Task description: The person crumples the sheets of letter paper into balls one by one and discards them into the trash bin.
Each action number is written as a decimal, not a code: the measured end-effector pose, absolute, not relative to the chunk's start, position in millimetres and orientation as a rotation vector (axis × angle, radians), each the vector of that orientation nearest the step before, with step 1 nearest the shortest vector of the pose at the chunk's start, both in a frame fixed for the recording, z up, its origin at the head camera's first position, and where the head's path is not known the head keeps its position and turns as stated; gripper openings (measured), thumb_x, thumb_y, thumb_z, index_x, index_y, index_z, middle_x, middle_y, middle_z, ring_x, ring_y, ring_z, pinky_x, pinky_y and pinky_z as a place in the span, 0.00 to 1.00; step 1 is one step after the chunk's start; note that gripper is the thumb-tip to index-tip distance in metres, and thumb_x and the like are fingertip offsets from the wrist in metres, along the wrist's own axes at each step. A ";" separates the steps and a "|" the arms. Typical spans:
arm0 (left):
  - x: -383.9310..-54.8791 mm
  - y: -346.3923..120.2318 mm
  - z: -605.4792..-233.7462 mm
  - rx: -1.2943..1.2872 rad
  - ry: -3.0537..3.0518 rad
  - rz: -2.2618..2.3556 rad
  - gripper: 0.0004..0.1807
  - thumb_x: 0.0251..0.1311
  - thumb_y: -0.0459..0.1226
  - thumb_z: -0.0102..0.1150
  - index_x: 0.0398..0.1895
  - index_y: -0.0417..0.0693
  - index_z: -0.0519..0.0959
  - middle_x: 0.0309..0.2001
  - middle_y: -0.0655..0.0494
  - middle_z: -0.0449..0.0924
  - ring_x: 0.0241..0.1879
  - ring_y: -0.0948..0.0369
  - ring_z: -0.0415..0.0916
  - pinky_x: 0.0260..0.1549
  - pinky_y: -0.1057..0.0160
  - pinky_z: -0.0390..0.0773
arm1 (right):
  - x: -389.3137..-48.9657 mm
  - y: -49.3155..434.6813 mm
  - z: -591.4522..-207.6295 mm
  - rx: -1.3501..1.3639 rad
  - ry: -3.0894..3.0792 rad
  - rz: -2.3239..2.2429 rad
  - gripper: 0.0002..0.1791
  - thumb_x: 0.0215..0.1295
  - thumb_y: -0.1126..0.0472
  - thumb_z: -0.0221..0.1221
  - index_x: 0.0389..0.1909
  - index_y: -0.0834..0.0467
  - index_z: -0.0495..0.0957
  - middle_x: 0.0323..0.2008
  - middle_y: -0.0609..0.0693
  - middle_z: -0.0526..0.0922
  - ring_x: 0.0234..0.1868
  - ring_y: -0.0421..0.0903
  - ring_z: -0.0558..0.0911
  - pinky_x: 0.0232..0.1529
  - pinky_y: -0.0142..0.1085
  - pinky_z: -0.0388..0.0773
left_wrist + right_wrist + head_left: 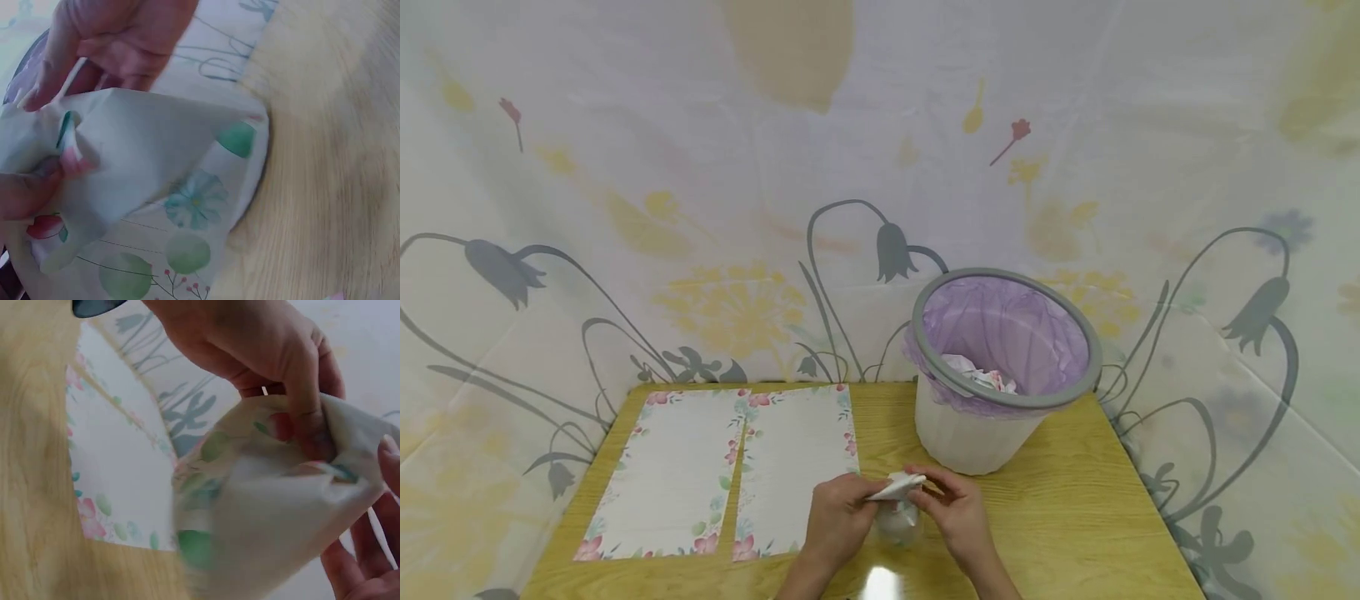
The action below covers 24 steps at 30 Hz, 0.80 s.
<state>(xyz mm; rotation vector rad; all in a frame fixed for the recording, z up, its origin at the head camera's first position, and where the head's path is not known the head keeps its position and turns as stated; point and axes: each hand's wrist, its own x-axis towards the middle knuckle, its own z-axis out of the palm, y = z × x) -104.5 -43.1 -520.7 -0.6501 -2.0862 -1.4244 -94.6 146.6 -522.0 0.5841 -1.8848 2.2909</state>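
Wood table (1075,517). Paper (897,488) at bin's (972,437) 7 o'clock, between left hand (841,515) and right hand (957,510), both pinching it. White, folded over, pink-green floral print.

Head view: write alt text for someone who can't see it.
A person's left hand and right hand grip a folded paper over a wooden table. Two flower-bordered sheets lie to the left; behind, to the right, a purple-lined bin holds crumpled paper.

Sheets (790,467) left on table (1067,517), bin (973,437) right, paper (976,374) inside.
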 end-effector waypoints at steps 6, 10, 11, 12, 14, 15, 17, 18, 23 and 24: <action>-105.8 -46.0 -516.0 -0.278 -1.912 -1.936 0.07 0.46 0.24 0.75 0.29 0.40 0.89 0.29 0.45 0.87 0.29 0.61 0.86 0.27 0.65 0.84 | -88.3 146.1 -533.4 0.528 -1.955 2.359 0.24 0.63 0.78 0.60 0.60 0.76 0.70 0.59 0.50 0.80 0.60 0.43 0.77 0.54 0.36 0.79; -107.0 -49.7 -512.7 -0.114 -1.848 -2.167 0.06 0.47 0.22 0.73 0.30 0.33 0.87 0.30 0.42 0.86 0.30 0.60 0.86 0.29 0.62 0.85 | -86.7 145.5 -536.5 0.512 -1.940 2.401 0.25 0.63 0.77 0.61 0.60 0.78 0.69 0.59 0.46 0.80 0.59 0.41 0.77 0.54 0.33 0.78; -107.1 -50.5 -512.0 -0.099 -1.839 -2.214 0.06 0.47 0.21 0.72 0.30 0.30 0.86 0.30 0.43 0.87 0.30 0.60 0.86 0.30 0.62 0.85 | -86.9 145.3 -536.2 0.510 -1.927 2.415 0.25 0.63 0.76 0.61 0.60 0.78 0.69 0.59 0.46 0.80 0.59 0.41 0.77 0.55 0.33 0.77; -107.3 -51.1 -511.6 -0.083 -1.831 -2.254 0.06 0.47 0.21 0.72 0.30 0.28 0.85 0.29 0.45 0.87 0.31 0.61 0.86 0.30 0.62 0.85 | -87.3 145.1 -535.7 0.506 -1.916 2.426 0.25 0.63 0.76 0.61 0.60 0.78 0.70 0.59 0.46 0.81 0.59 0.41 0.77 0.55 0.32 0.76; -107.9 -52.1 -511.5 -0.063 -1.807 -2.334 0.06 0.47 0.20 0.71 0.30 0.26 0.84 0.29 0.49 0.87 0.31 0.61 0.85 0.31 0.62 0.85 | -88.0 144.7 -534.2 0.495 -1.891 2.457 0.24 0.63 0.76 0.61 0.60 0.77 0.71 0.59 0.46 0.81 0.60 0.41 0.77 0.56 0.32 0.76; -108.2 -52.5 -511.5 -0.056 -1.795 -2.365 0.05 0.47 0.19 0.70 0.30 0.27 0.84 0.28 0.51 0.87 0.31 0.61 0.85 0.31 0.62 0.85 | -88.2 144.4 -533.4 0.483 -1.879 2.476 0.24 0.63 0.76 0.61 0.60 0.76 0.71 0.58 0.46 0.81 0.60 0.41 0.77 0.56 0.32 0.76; -108.9 -52.7 -511.7 -0.045 -1.771 -2.425 0.05 0.47 0.19 0.69 0.28 0.31 0.85 0.27 0.53 0.87 0.30 0.61 0.85 0.31 0.63 0.84 | -88.2 143.5 -531.4 0.429 -1.864 2.499 0.22 0.62 0.76 0.61 0.58 0.74 0.75 0.57 0.47 0.82 0.59 0.42 0.78 0.55 0.32 0.76; -109.4 -52.6 -512.3 -0.039 -1.760 -2.459 0.06 0.48 0.19 0.68 0.26 0.35 0.86 0.27 0.54 0.87 0.30 0.61 0.85 0.30 0.64 0.84 | -88.0 143.0 -530.3 0.387 -1.871 2.492 0.20 0.62 0.76 0.61 0.56 0.71 0.78 0.54 0.47 0.84 0.56 0.41 0.80 0.53 0.32 0.77; -110.0 -51.5 -513.9 -0.023 -1.740 -2.598 0.07 0.52 0.21 0.67 0.29 0.38 0.84 0.27 0.55 0.87 0.29 0.61 0.84 0.29 0.65 0.83 | -87.0 139.3 -526.5 0.207 -1.916 2.416 0.11 0.57 0.75 0.65 0.35 0.57 0.88 0.38 0.44 0.88 0.40 0.38 0.83 0.41 0.31 0.81; -109.8 -51.7 -514.2 -0.023 -1.753 -2.596 0.07 0.53 0.21 0.67 0.33 0.36 0.84 0.28 0.55 0.87 0.30 0.61 0.84 0.30 0.64 0.84 | -87.1 138.8 -526.8 0.201 -1.920 2.406 0.12 0.56 0.75 0.65 0.32 0.55 0.88 0.35 0.43 0.87 0.37 0.38 0.83 0.39 0.31 0.82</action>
